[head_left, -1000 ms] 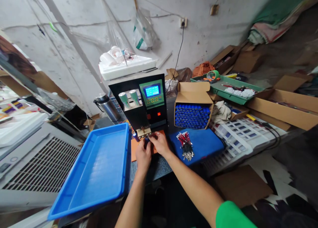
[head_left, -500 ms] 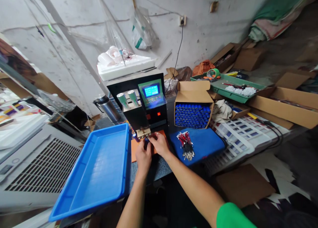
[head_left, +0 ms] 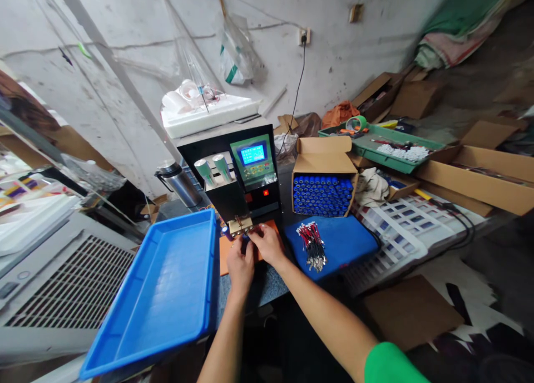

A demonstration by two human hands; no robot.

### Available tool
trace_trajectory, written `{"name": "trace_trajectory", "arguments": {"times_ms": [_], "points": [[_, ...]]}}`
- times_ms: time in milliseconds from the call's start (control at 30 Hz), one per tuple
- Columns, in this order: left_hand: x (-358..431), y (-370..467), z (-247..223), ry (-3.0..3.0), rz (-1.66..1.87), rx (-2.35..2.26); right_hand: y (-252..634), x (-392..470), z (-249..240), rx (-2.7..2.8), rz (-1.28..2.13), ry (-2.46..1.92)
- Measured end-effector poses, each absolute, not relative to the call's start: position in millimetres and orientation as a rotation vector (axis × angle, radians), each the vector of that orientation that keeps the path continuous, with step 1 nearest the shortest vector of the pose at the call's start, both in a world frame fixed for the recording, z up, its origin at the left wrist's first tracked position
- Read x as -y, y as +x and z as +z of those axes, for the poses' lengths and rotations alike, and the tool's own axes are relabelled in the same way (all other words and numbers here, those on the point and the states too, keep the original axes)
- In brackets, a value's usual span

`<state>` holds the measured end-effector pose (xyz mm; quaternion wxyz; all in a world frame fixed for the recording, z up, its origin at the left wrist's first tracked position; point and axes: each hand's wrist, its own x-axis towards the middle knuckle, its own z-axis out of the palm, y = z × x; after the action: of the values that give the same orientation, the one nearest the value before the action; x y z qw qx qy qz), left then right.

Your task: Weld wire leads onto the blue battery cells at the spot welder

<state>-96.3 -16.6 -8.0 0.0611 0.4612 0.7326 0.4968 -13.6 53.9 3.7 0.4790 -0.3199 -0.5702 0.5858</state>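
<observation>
Both hands meet under the electrode head of a black spot welder (head_left: 227, 202) with a lit blue screen. My left hand (head_left: 241, 265) is closed, fingers pointing up, around a blue battery cell (head_left: 245, 237), mostly hidden by the fingers. Pressed close on its right, my right hand (head_left: 267, 242) has thumb and fingertips pinched together just below the brass electrode holder (head_left: 241, 225); what they pinch is too small to make out. An orange board (head_left: 224, 255) lies beneath the hands. To the right, a bundle of red and black wire leads (head_left: 312, 245) rests on a blue pad (head_left: 354, 239).
A blue plastic tray (head_left: 167, 283) sits at the left. Behind the pad stands a cardboard box (head_left: 323, 161) packed with blue cells. A steel flask (head_left: 179, 182) is beside the welder. Further right are a green tray (head_left: 400, 141) and a white plastic crate (head_left: 400, 227).
The view has shifted slightly. The glare over the welder's panel has gone, and its screen shows more clearly. My hands stay at the electrodes, almost unmoved.
</observation>
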Motion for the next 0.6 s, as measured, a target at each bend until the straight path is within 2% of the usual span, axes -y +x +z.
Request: {"name": "trace_trajectory", "arguments": {"times_ms": [600], "points": [[17.0, -94.7, -2.3, 1.413, 1.469, -2.187, 0.1, -65.1, -9.7, 1.36, 1.601, -0.638]]}}
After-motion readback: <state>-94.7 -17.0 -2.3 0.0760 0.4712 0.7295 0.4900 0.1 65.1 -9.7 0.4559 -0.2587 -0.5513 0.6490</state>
